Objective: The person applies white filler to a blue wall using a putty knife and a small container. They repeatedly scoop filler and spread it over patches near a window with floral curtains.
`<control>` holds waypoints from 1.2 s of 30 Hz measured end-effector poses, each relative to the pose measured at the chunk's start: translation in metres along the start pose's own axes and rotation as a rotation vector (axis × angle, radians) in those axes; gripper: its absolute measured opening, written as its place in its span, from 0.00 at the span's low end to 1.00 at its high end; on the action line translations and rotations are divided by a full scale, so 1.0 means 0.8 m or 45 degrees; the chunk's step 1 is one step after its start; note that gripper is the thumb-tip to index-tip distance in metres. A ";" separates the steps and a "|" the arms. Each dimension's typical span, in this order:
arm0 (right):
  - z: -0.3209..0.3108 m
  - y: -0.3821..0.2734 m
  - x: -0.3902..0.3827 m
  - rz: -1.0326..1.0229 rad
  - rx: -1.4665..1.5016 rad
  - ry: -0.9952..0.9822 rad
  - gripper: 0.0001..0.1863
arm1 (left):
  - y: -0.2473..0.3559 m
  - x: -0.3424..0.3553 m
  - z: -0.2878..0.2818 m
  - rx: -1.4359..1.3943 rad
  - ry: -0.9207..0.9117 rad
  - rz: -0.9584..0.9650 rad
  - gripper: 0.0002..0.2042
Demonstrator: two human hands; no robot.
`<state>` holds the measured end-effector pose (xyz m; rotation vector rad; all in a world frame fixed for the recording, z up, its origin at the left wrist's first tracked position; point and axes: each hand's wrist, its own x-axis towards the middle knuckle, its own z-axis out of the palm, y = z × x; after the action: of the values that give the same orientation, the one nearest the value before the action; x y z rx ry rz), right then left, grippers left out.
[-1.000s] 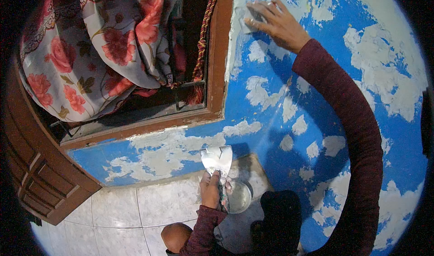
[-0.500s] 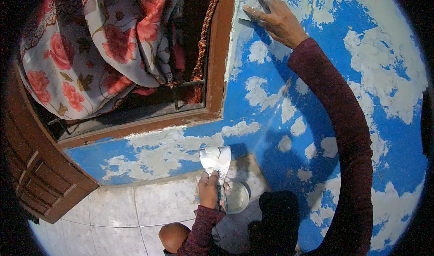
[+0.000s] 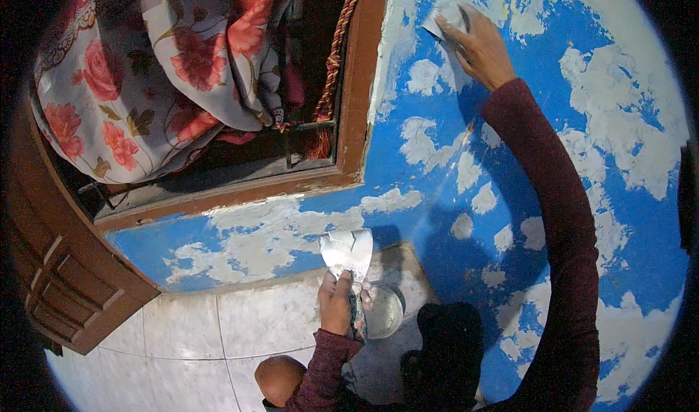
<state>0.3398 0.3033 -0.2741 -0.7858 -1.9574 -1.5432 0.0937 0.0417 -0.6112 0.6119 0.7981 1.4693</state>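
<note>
My right hand [image 3: 480, 48] grips a flat pale blade [image 3: 442, 19] against the blue wall [image 3: 520, 128], high up beside the window frame's right edge; pale putty patches cover parts of the wall. My left hand [image 3: 336, 303], lower in the view, is closed on the handle of a putty knife [image 3: 346, 252] whose wide blade is coated white. Just behind it a round container [image 3: 387, 317] with pale contents stands on the white tiles, partly hidden by the hand.
A brown window frame [image 3: 352, 143] with bars holds a gathered floral curtain [image 3: 182, 84] and a twisted cord [image 3: 333, 62]. A brown panelled door [image 3: 80, 295] is at the left. My bare knee [image 3: 280, 379] and dark-clothed leg [image 3: 444, 346] are at the bottom over the tiled floor [image 3: 182, 325].
My right hand and its blade have moved rightward, away from the frame's edge, with the blade now more visible. My left hand is nearly where it was.
</note>
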 end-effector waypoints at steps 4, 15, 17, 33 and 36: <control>-0.015 -0.022 0.001 0.396 0.217 0.073 0.30 | 0.009 -0.004 0.006 0.003 0.003 0.006 0.10; -0.006 -0.079 0.050 0.432 0.101 0.067 0.30 | 0.009 -0.002 0.009 -0.029 0.043 -0.039 0.08; -0.007 -0.093 0.037 0.395 0.158 0.009 0.30 | 0.010 -0.003 0.009 -0.019 0.039 -0.044 0.07; -0.019 -0.075 0.048 0.564 0.187 0.067 0.30 | -0.003 0.003 0.008 -0.019 -0.008 -0.007 0.09; -0.014 -0.087 0.053 0.560 0.159 0.030 0.29 | -0.005 0.005 0.003 0.004 -0.012 0.007 0.10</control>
<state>0.2607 0.2848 -0.2885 -1.0536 -1.6993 -1.1536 0.0982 0.0460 -0.6132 0.6232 0.7926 1.4693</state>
